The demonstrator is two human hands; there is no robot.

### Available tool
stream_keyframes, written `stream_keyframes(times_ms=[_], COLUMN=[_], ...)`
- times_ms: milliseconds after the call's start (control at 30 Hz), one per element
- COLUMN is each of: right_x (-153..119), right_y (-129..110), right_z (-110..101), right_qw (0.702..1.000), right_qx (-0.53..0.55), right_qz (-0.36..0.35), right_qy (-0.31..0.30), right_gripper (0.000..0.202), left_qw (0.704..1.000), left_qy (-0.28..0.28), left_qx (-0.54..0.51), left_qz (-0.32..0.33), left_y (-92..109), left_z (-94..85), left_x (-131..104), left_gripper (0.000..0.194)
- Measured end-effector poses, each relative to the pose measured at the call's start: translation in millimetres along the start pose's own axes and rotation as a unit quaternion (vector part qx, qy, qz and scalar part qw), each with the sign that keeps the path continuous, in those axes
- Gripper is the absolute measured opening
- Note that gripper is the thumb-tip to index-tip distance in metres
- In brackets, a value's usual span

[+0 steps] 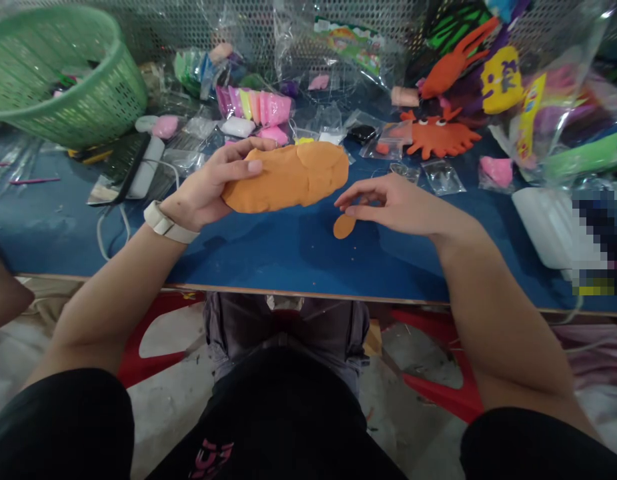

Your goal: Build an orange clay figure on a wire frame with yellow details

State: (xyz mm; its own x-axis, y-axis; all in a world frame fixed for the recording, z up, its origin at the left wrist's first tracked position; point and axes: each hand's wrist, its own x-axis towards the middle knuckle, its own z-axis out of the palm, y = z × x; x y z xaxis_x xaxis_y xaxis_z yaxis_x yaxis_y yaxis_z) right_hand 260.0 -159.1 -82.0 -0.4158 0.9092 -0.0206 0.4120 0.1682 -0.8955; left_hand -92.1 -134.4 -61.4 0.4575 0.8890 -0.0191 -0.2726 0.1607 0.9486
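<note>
My left hand (208, 180) grips a long, flattened piece of orange modelling clay (288, 177) by its left end, with the thumb on top. The clay is held above the blue table, its surface uneven and creased. To its right, my right hand (378, 203) is closed at the fingertips on a small, flat orange clay disc (344, 227). The disc is apart from the large piece. A few tiny orange crumbs lie on the table below it.
A green plastic basket (123, 87) stands at the back left. Behind my hands are clay packs (253, 105), an orange crab figure (441, 135) and a pink lump (495, 171). A white box (553, 227) sits at the right, near the blue table (268, 257) edge.
</note>
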Motion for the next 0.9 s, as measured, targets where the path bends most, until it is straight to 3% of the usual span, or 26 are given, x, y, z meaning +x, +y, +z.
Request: stream_keyframes(times_ms=[67, 167, 233, 333, 467, 600, 700, 900], right_x=[-2, -2, 1, 5, 7, 6, 6, 7], right_y=[-4, -13, -19, -24, -25, -24, -21, -19], right_z=[3, 15, 25, 40, 50, 51, 52, 54], right_qw=[0.998, 0.988, 0.975, 0.962, 0.94, 0.928, 0.926, 0.932], right_qx=[-0.021, 0.105, 0.204, 0.268, 0.334, 0.368, 0.376, 0.361], right_qz=[-0.038, -0.061, -0.042, -0.015, -0.003, 0.002, 0.001, 0.017], right_qy=[0.052, 0.1, 0.081, 0.052, 0.067, 0.054, 0.023, 0.031], right_gripper=[0.03, 0.037, 0.042, 0.051, 0.047, 0.044, 0.047, 0.045], left_qw=[1.0, 1.0, 0.999, 0.999, 0.995, 0.985, 0.984, 0.98], left_qy=[-0.003, -0.015, -0.025, -0.041, -0.032, -0.027, -0.036, -0.054], left_qx=[-0.001, 0.001, 0.003, 0.024, 0.096, 0.168, 0.17, 0.19], left_qz=[0.004, 0.02, 0.027, 0.019, -0.01, -0.016, -0.031, -0.032], left_y=[-1, -4, -5, -6, -2, -1, -2, -3], left_z=[0.4, 0.8, 1.5, 4.0, 9.1, 13.9, 16.0, 14.3], left_x=[1, 1, 0, -3, -9, -11, -12, -12], left_gripper=[0.058, 0.059, 0.058, 0.057, 0.055, 0.062, 0.067, 0.07])
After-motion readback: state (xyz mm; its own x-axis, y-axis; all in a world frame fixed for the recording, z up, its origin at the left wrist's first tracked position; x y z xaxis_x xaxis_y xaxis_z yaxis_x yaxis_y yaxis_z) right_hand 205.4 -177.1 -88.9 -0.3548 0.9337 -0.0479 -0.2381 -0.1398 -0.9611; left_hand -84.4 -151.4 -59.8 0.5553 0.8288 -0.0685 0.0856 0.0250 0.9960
